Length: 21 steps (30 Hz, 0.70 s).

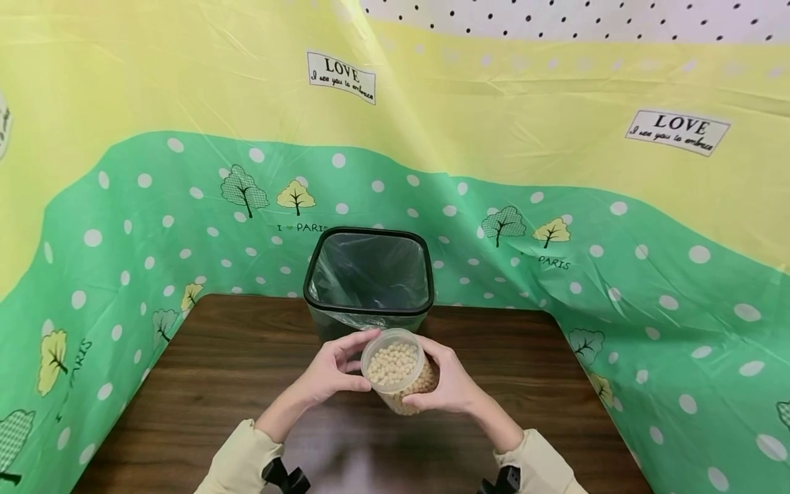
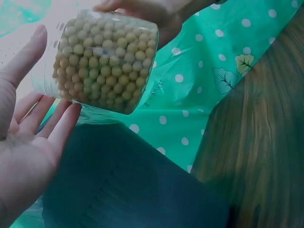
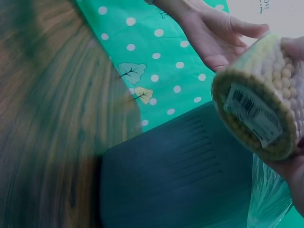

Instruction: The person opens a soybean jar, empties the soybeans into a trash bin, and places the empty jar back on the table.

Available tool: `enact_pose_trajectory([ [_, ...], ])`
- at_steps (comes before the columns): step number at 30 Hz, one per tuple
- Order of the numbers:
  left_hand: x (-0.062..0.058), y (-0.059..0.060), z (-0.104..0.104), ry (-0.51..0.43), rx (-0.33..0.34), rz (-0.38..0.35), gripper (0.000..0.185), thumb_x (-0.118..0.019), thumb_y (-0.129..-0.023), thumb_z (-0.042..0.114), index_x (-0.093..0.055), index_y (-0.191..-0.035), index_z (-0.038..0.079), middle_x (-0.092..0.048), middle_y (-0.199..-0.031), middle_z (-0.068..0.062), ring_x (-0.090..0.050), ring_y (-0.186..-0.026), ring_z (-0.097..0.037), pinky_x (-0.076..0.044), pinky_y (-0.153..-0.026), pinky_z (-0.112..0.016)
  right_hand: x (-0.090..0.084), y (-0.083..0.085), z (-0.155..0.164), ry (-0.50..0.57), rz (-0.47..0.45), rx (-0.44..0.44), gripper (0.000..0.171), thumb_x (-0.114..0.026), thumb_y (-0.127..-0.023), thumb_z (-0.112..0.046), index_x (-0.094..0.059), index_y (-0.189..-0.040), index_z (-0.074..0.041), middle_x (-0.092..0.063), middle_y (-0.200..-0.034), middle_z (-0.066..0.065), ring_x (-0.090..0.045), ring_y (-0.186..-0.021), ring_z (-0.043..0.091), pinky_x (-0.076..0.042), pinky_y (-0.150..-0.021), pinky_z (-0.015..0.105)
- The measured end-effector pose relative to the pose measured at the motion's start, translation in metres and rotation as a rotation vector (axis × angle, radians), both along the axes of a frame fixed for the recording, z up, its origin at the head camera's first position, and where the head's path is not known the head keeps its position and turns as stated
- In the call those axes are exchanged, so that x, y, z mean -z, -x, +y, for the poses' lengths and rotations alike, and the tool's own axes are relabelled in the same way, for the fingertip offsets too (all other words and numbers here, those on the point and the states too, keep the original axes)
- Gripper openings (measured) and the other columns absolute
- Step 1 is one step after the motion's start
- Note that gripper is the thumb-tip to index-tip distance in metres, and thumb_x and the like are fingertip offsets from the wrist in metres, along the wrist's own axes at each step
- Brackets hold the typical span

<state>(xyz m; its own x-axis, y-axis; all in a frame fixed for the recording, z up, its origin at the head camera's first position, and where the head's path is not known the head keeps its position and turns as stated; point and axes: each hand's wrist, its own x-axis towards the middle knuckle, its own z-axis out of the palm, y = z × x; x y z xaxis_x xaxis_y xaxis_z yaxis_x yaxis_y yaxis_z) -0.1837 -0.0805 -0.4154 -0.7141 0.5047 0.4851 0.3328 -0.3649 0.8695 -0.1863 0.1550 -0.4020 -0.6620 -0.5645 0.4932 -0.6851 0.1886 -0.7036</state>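
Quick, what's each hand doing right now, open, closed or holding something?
Left hand: open, straight fingers by the jar of beans.
Right hand: grips the jar of beans.

One jar of beans (image 1: 397, 370), one lined bin (image 1: 368, 283), two hands, one table (image 1: 204, 370).

A clear plastic jar (image 1: 397, 370) packed nearly full of small round pale-yellow beans (image 2: 107, 61) is held tilted above the table's far edge. It has no lid, and a barcode label is stuck on its base.
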Motion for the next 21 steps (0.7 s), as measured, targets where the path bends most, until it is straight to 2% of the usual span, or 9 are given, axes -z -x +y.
enact_pose_trajectory([
  [2,0.001,-0.003,0.003,-0.006,-0.07,-0.01,0.075,-0.076,-0.073,0.012,-0.036,-0.129,-0.017,-0.047,-0.132,-0.014,-0.049,-0.115,-0.011,-0.049,-0.085,-0.028,0.001,-0.001,-0.002,-0.015,0.059,0.067,0.082,-0.083,-0.06,-0.026,-0.046,-0.13,-0.006,-0.057,-0.117,0.006,-0.054,-0.102,0.015,-0.045,-0.086,0.027],
  [5,0.002,-0.008,0.011,0.019,-0.233,-0.045,0.071,-0.078,-0.07,0.008,-0.042,-0.127,-0.013,-0.046,-0.128,-0.026,-0.052,-0.109,-0.008,-0.05,-0.082,-0.027,0.002,-0.003,-0.004,-0.037,0.148,0.194,0.084,-0.083,-0.059,-0.033,-0.046,-0.13,-0.008,-0.056,-0.117,0.003,-0.055,-0.103,0.016,-0.047,-0.085,0.03],
  [8,0.002,-0.012,0.015,0.044,-0.32,-0.081,0.065,-0.077,-0.069,0.002,-0.045,-0.125,-0.009,-0.046,-0.126,-0.028,-0.054,-0.104,-0.007,-0.051,-0.08,-0.027,0.002,-0.003,-0.005,-0.037,0.142,0.249,0.084,-0.084,-0.058,-0.03,-0.046,-0.13,-0.008,-0.056,-0.117,0.003,-0.055,-0.102,0.016,-0.047,-0.084,0.031],
  [10,0.002,-0.011,0.013,0.037,-0.301,-0.077,0.061,-0.075,-0.071,0.0,-0.046,-0.123,-0.01,-0.048,-0.122,-0.029,-0.056,-0.101,-0.008,-0.052,-0.078,-0.028,0.001,-0.003,-0.002,-0.016,0.091,0.21,0.083,-0.085,-0.059,-0.024,-0.046,-0.13,-0.007,-0.057,-0.117,0.005,-0.055,-0.102,0.016,-0.047,-0.084,0.029],
  [11,0.002,-0.01,0.012,0.031,-0.268,-0.07,0.06,-0.075,-0.071,0.0,-0.046,-0.122,-0.011,-0.05,-0.121,-0.026,-0.056,-0.102,-0.009,-0.052,-0.077,-0.029,-0.002,-0.004,-0.001,-0.008,0.056,0.174,0.082,-0.084,-0.059,-0.019,-0.046,-0.129,-0.005,-0.057,-0.116,0.008,-0.055,-0.101,0.016,-0.047,-0.084,0.028],
  [15,0.004,-0.003,0.005,0.01,-0.065,-0.026,0.067,-0.075,-0.074,0.008,-0.039,-0.125,-0.015,-0.051,-0.125,-0.015,-0.052,-0.11,-0.012,-0.051,-0.081,-0.031,-0.007,-0.004,0.005,0.005,-0.057,-0.023,0.077,-0.082,-0.059,-0.008,-0.046,-0.127,0.004,-0.058,-0.112,0.016,-0.055,-0.098,0.013,-0.046,-0.083,0.026],
  [17,0.005,-0.001,0.005,0.012,-0.004,-0.021,0.073,-0.076,-0.073,0.012,-0.036,-0.128,-0.015,-0.049,-0.128,-0.006,-0.049,-0.115,-0.012,-0.049,-0.084,-0.03,-0.006,-0.003,0.006,-0.005,-0.07,-0.068,0.077,-0.081,-0.059,-0.007,-0.046,-0.126,0.006,-0.058,-0.111,0.018,-0.055,-0.098,0.013,-0.046,-0.083,0.026],
  [19,0.005,-0.002,0.006,-0.003,-0.01,-0.016,0.076,-0.077,-0.072,0.013,-0.035,-0.128,-0.016,-0.048,-0.129,-0.011,-0.048,-0.116,-0.013,-0.049,-0.084,-0.03,0.001,0.0,0.006,-0.011,-0.031,-0.041,0.079,-0.083,-0.058,-0.013,-0.047,-0.127,0.002,-0.058,-0.112,0.014,-0.055,-0.098,0.015,-0.046,-0.083,0.027],
  [21,0.005,-0.004,0.009,-0.018,-0.084,-0.026,0.076,-0.078,-0.07,0.014,-0.037,-0.127,-0.016,-0.049,-0.128,-0.014,-0.049,-0.114,-0.011,-0.05,-0.083,-0.029,0.002,-0.001,0.003,-0.024,0.028,0.045,0.081,-0.084,-0.058,-0.019,-0.047,-0.128,-0.002,-0.058,-0.114,0.01,-0.056,-0.099,0.016,-0.047,-0.083,0.028],
])
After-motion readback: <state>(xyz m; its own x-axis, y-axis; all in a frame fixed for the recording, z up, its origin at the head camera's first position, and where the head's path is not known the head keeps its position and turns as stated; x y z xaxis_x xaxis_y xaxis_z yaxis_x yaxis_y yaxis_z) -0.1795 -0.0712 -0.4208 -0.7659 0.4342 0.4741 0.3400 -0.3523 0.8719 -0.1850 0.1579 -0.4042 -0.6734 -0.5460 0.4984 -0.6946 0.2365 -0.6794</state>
